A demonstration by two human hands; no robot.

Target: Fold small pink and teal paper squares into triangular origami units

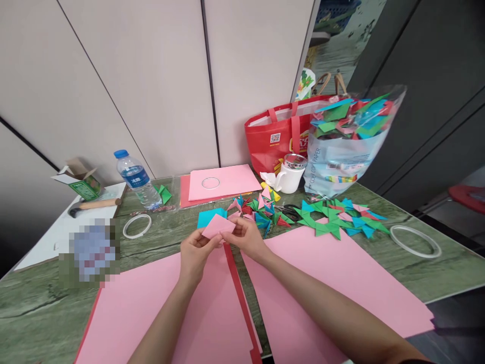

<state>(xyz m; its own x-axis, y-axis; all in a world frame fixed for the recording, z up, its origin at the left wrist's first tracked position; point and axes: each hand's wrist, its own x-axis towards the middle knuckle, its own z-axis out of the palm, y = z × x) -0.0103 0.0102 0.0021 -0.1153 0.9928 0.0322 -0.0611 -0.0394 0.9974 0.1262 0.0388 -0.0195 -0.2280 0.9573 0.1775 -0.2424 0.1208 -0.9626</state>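
- Green marbled desk (pixel 30 308), pale panels (pixel 162 76) behind its far edge.
- My left hand (pixel 194 253) and right hand (pixel 248 236) pinch folded pink paper (pixel 219 226) between them, neither nearer.
- Its long axis roughly follows that edge.

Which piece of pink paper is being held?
The small piece held up by the left hand and right hand; the large sheets lie flat, and other small pink pieces sit among the colourful folded shapes.

Held piece (pixel 217 226): matt paper. Pink sheets (pixel 333 283): smooth, matt paper. Bottle (pixel 137 178): clear, glossy plastic. Mug (pixel 291 179): glossy; lid (pixel 295 161) shiny, metal-looking. Table (pixel 34 308): smooth, marble-look. Handle (pixel 102 203): smooth wood. Red bag (pixel 265 146): glossy.
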